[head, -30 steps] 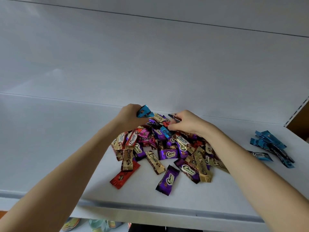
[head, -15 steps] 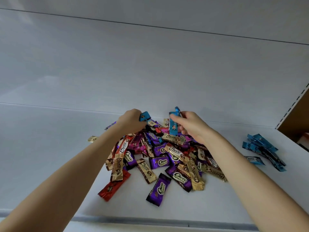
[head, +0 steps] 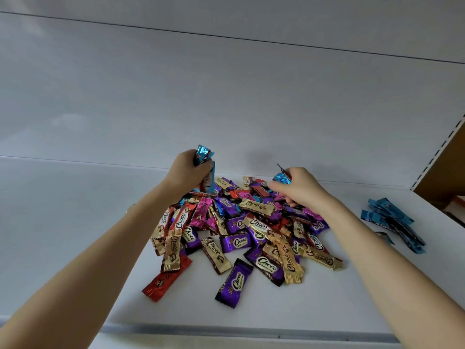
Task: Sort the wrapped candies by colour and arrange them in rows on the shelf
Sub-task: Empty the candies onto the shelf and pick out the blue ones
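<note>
"Choco" is read on gold, purple and red wrappers in the mixed candy pile (head: 241, 227), which is heaped mid-shelf (head: 75, 222); the smaller print is illegible. Several blue candies (head: 203, 153) are gripped roughly upright in the curled left hand (head: 187, 170), their middles hidden by the fingers. One blue candy (head: 281, 178) is pinched by the right hand (head: 300, 187) at the pile's far edge and is mostly covered. A blue group (head: 392, 222) lies well to the right, long axes running far-left to near-right.

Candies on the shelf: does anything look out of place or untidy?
Nothing looks damaged. The sorted blue candies at the right lie crossed in a loose heap, not a row, and one stray blue candy lies apart from them, toward the mixed pile.
</note>
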A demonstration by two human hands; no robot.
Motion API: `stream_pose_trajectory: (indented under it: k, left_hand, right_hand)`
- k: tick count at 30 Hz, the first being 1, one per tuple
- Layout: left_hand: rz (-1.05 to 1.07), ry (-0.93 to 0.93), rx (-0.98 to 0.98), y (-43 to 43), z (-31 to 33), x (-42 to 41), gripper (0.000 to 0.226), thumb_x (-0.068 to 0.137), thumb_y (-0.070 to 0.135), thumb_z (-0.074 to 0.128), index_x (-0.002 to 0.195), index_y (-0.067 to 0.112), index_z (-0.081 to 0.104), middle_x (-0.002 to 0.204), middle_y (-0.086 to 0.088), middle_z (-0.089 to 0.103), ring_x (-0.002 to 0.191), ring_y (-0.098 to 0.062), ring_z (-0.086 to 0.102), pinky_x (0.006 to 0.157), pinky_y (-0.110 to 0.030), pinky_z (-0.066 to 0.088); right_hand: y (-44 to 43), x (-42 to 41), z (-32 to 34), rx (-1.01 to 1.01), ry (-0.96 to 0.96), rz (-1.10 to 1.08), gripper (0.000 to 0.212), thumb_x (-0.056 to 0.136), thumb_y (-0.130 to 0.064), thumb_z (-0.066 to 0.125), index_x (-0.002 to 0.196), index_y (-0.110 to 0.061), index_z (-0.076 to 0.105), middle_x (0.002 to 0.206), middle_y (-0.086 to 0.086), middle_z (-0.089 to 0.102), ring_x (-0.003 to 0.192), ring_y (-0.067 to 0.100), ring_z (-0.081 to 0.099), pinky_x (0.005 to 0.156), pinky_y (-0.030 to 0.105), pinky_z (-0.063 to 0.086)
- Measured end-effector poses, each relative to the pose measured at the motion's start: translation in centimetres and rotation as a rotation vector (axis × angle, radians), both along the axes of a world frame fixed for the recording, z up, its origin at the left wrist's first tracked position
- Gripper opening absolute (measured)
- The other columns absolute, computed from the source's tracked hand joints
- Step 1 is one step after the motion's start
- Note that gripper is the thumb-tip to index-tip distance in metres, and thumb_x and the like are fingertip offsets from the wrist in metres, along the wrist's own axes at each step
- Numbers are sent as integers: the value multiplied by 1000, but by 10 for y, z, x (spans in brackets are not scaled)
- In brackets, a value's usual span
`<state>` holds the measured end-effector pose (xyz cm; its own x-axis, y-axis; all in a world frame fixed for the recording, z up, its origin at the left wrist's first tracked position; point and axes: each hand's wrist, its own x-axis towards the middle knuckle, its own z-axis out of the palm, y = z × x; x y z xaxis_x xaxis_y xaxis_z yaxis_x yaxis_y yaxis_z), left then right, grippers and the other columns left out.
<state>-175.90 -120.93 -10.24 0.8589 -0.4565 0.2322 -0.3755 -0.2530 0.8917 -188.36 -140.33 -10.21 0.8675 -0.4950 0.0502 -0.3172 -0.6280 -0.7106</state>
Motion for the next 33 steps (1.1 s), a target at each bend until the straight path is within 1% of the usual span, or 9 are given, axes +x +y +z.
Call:
stream_pose_trajectory:
  k: [4, 8, 12, 15, 20, 24, 28, 31, 33]
  left_hand:
    - [-11, -10, 7, 2, -3, -4, 27, 93, 22, 53, 73, 8, 42, 66, -8, 41, 61, -19, 38, 56, -26, 32]
    - [-55, -7, 30, 5, -4, -5, 26, 87, 27, 64, 94, 5, 52, 79, -13, 47, 69, -20, 42, 62, -31, 35]
    - [-41, -10, 38, 3, -8, -4, 21, 86, 16, 64, 100, 6, 54, 86, -12, 50, 71, -19, 44, 63, -26, 36]
    - [-42, 12, 10, 3, -10, -5, 17, 87, 14, 62, 102, 9, 55, 86, -10, 52, 71, -19, 46, 59, -22, 36]
    - [-45, 38, 30, 5, -14, -2, 25, 89, 12, 59, 112, 6, 55, 73, -3, 50, 60, -18, 43, 55, -26, 37]
    - [-44, 22, 66, 3, -14, -3, 28, 88, 14, 60, 111, 0, 52, 77, -10, 45, 58, -17, 36, 54, -25, 31]
    - [-77, 25, 119, -10, -10, -11, 26, 85, 18, 66, 101, 3, 52, 77, -10, 45, 63, -19, 38, 56, -25, 29]
    - [-170, 0, 182, -33, -6, -24, 24, 83, 19, 68, 95, 3, 54, 80, -9, 49, 68, -19, 43, 59, -24, 32]
    - [-235, -41, 250, -53, -3, -38, 19, 84, 18, 66, 78, 11, 49, 67, -3, 43, 57, -15, 37, 52, -20, 28]
  right_hand:
    - [7, 11, -3, -148, 141, 70, 19, 83, -21, 66, 95, -8, 58, 76, 1, 58, 59, 9, 51, 50, 19, 39]
    - [14, 15, -5, -190, 341, 199, 46, 84, -16, 65, 128, -9, 51, 115, 6, 59, 96, 17, 57, 78, 25, 46]
    - [10, 21, -4, -105, 337, 184, 38, 80, -27, 70, 113, -11, 57, 93, 3, 57, 69, 12, 50, 51, 22, 41]
    - [12, 27, -7, -139, 338, 166, 47, 80, -30, 69, 121, -14, 53, 102, 1, 56, 79, 14, 52, 53, 22, 43]
    - [12, 31, -10, -109, 313, 189, 30, 82, -20, 68, 110, -13, 59, 82, 0, 55, 61, 10, 46, 49, 21, 38]
    - [5, 26, -10, 25, 156, 116, 9, 83, -16, 65, 88, -13, 58, 78, 1, 56, 64, 11, 50, 51, 21, 39]
    - [-5, 7, 3, 258, -58, 46, 10, 86, -12, 63, 94, -9, 59, 91, 6, 64, 78, 13, 62, 65, 25, 52]
    - [-21, -15, 9, 240, -181, -32, 6, 87, -9, 61, 92, -8, 57, 91, 8, 66, 75, 13, 66, 55, 17, 48]
    - [-37, -33, 10, 190, -248, -97, 3, 88, -10, 60, 88, -11, 56, 90, 10, 66, 72, 13, 65, 58, 23, 45]
